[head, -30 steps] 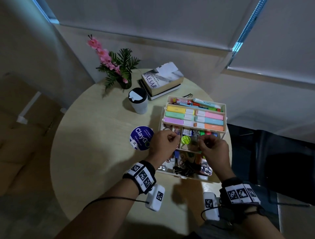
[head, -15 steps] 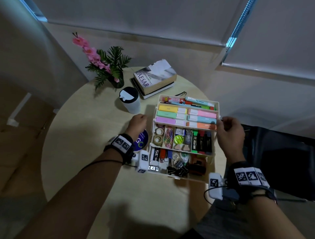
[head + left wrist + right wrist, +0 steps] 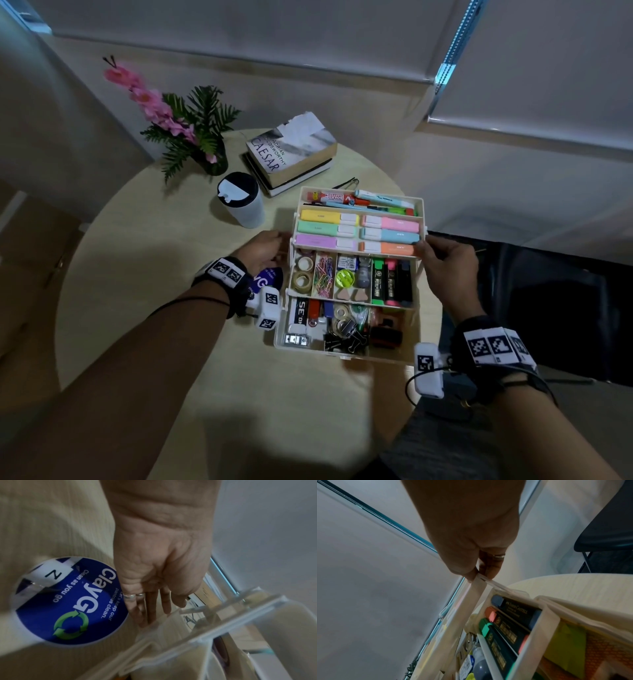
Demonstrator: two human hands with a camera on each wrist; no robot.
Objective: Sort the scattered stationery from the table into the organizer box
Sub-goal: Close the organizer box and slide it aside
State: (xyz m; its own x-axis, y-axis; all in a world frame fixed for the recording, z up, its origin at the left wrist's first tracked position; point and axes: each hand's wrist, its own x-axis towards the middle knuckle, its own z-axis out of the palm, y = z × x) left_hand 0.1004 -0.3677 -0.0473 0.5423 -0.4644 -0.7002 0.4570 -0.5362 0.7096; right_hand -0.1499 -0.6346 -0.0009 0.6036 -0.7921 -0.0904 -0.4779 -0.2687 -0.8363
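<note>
Organizer box [image 3: 346,353] stands on the table [image 3: 154,274], tiers fanned out and filled. Right hand [image 3: 447,265] pinches the top tray [image 3: 423,219] corner; left hand [image 3: 262,248], fingers straight, apparently braces the opposite side. Recommend moving both sides evenly to avoid spilling highlighters [image 3: 325,228]

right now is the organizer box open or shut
Open: the organizer box has its three tiers fanned out in steps, contents exposed. The right hand pinches the top tray's corner.
</note>
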